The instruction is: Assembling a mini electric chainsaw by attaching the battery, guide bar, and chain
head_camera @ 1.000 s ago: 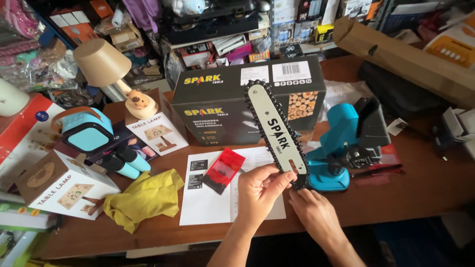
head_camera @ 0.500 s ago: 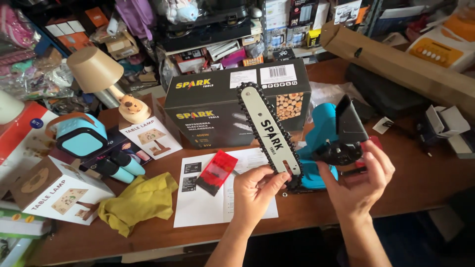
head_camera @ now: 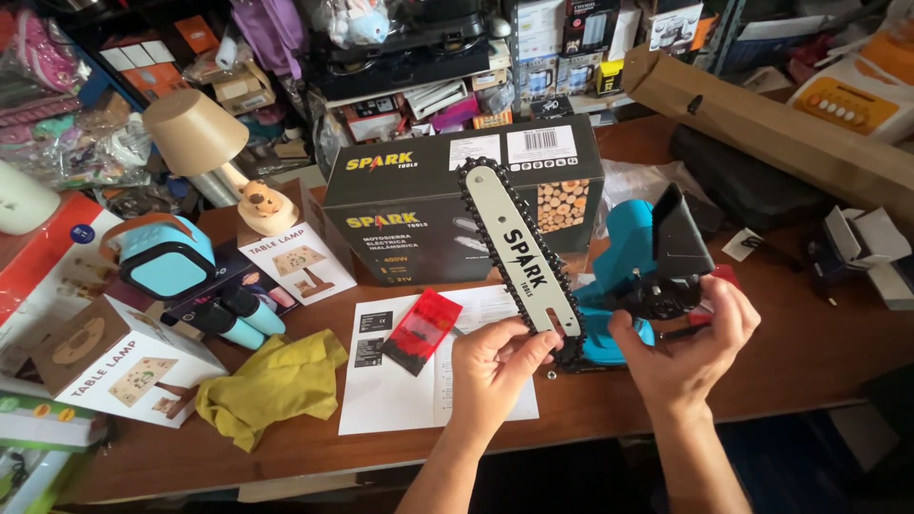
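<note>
My left hand [head_camera: 493, 364] grips the lower end of a white guide bar [head_camera: 522, 257] ringed by a black saw chain; the bar slants up and to the left above the wooden table [head_camera: 819, 352]. My right hand [head_camera: 687, 347] holds the turquoise and black mini chainsaw body [head_camera: 636, 271], tilted up off the table just right of the bar's base. Behind both stands the saw's black cardboard box [head_camera: 428, 209]. A small nut [head_camera: 551, 375] lies on the table below the bar.
A white instruction sheet [head_camera: 400, 381] carries a red and black packet [head_camera: 422, 329]. A yellow cloth [head_camera: 276, 381], lamp boxes [head_camera: 105, 366], a turquoise cube [head_camera: 162, 257] and a tan lamp [head_camera: 195, 133] crowd the left. A long cardboard box [head_camera: 781, 124] and black case [head_camera: 752, 186] lie at right.
My right hand left the bar's base, took hold of the turquoise saw body and lifted it toward the bar. My left hand kept holding the bar, nearly still.
</note>
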